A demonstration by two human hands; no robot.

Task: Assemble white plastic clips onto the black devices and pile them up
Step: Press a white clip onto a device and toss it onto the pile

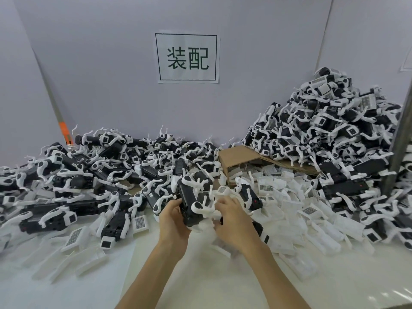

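- Far left of the left hand: low spread of devices point(78, 175), black bodies with white parts, lying every which way on the table point(200, 282). Can't tell which are finished.
- Left and nearer than the left hand: loose white clips point(73, 237), some with a printed code patch, flat on the table.
- left hand point(172, 219): fingers curled round the left flank of 1 black device point(189, 206), holding it clear of the table.
- The black device sits between the 2 hands and touches both. Its long axis runs away from the person, far end tipped slightly left, near end down by the palms.
- white clip point(201, 206): lies along the device's right flank, on the right hand's side. Whether it is seated is unclear because of blur.
- right hand point(234, 221): fingers curled in on the clip, gripping it against the device. Fingertips partly hidden.
- Judgement: the step is pressing the clip home. The right hand is nearer the clip, so it likely pushes leftward across the long axis while the left hand braces.
- Just right of the right hand: more loose white clips, heaped.
- Beyond the right hand: cardboard sheet point(240, 157), tilted, its right part under the heap.
- Far right and beyond: tall pile point(323, 126) of clipped devices, well apart from both hands. The right hand is nearer, so the finished unit probably goes that way.
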